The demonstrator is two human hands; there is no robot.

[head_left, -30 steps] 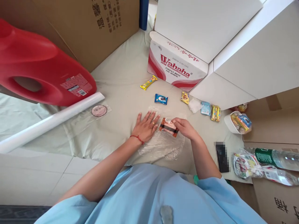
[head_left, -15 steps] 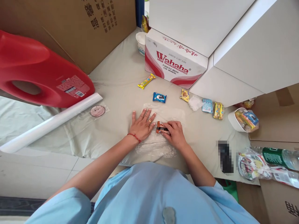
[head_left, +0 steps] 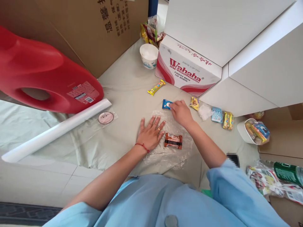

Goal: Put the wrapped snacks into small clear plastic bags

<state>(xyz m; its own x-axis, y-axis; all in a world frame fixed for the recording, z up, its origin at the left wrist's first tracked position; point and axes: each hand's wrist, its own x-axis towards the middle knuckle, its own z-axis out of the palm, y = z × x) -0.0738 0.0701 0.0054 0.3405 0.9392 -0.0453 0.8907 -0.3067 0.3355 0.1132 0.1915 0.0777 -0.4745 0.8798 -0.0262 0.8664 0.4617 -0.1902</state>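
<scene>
My left hand (head_left: 151, 134) lies flat with its fingers spread, pressing on a sheet of clear plastic film (head_left: 187, 151). Just right of it, a brown snack packet (head_left: 173, 141) rests on the film, touched by neither hand. Farther up, my right hand (head_left: 182, 114) has its fingers closed over the right end of a blue snack packet (head_left: 166, 104); its thumb side is partly hidden. A yellow snack bar (head_left: 156, 87) lies beyond the blue packet. To the right sit a small yellow packet (head_left: 194, 103), crumpled clear plastic (head_left: 204, 112), a light blue packet (head_left: 216, 114) and yellow wrapped bars (head_left: 228, 120).
A red jug (head_left: 54, 69), a white roll (head_left: 59, 129) and a round pink disc (head_left: 105, 118) are at left. Behind stand a paper bowl (head_left: 149, 56) and a Wahaha carton (head_left: 187, 67). A white tub (head_left: 246, 130) of snacks and a green-labelled bottle (head_left: 287, 172) are at right.
My right hand has let go of the brown packet, leaving it on the film, and has moved forward to the blue packet. My left hand stays flat on the film. The view has shifted slightly.
</scene>
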